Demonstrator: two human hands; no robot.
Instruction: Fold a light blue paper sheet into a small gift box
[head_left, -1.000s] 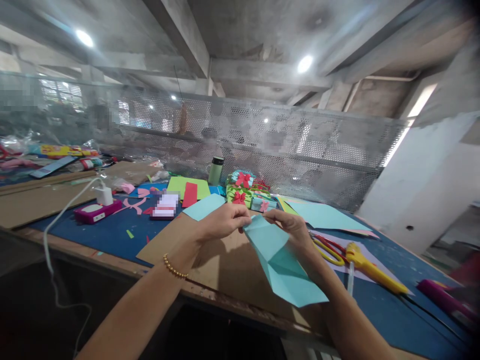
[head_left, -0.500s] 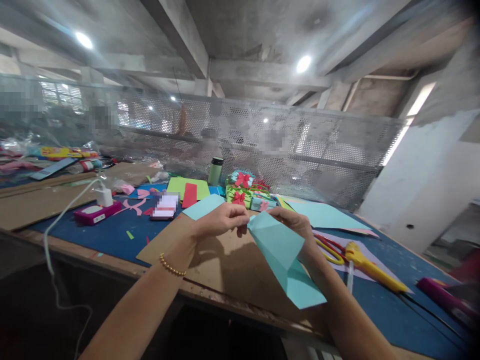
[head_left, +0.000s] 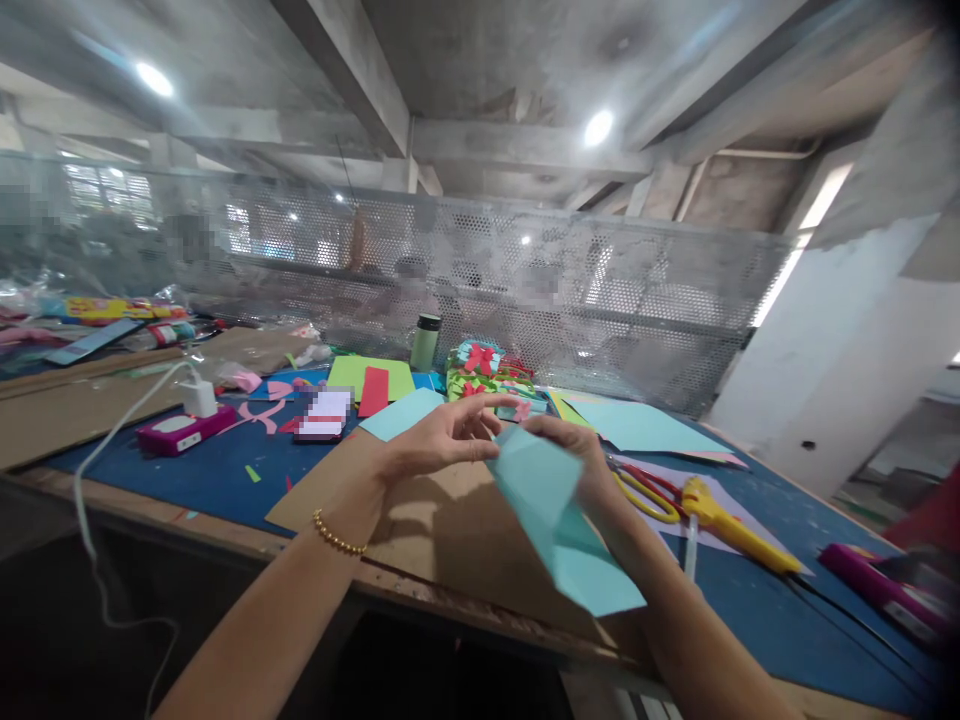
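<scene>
A folded sheet of light blue paper [head_left: 541, 490] tilts above the cardboard, its lower end spread into creased flaps. My right hand [head_left: 581, 455] is closed on its upper right edge, the fingertips partly behind the paper. My left hand [head_left: 450, 435], with a gold bead bracelet at the wrist, is at the paper's upper left corner. Its fingers are apart and curved, and the thumb tip reaches the corner or lies just beside it. Beneath both hands lies a brown cardboard sheet [head_left: 420, 530]. Behind them stand small paper boxes with red bows [head_left: 480, 360].
At right lie yellow-handled scissors [head_left: 649, 500], a yellow glue gun [head_left: 739, 535] and light blue sheets [head_left: 652, 428]. A phone [head_left: 324, 415], a red paper strip [head_left: 373, 391], a green bottle [head_left: 425, 342] and a purple power strip [head_left: 184, 430] are to the left. A perforated metal screen [head_left: 480, 250] borders the back.
My left hand's fingers have gone from pinched at the paper's corner to spread apart. The blue paper stays in my right hand, and the view has shifted slightly.
</scene>
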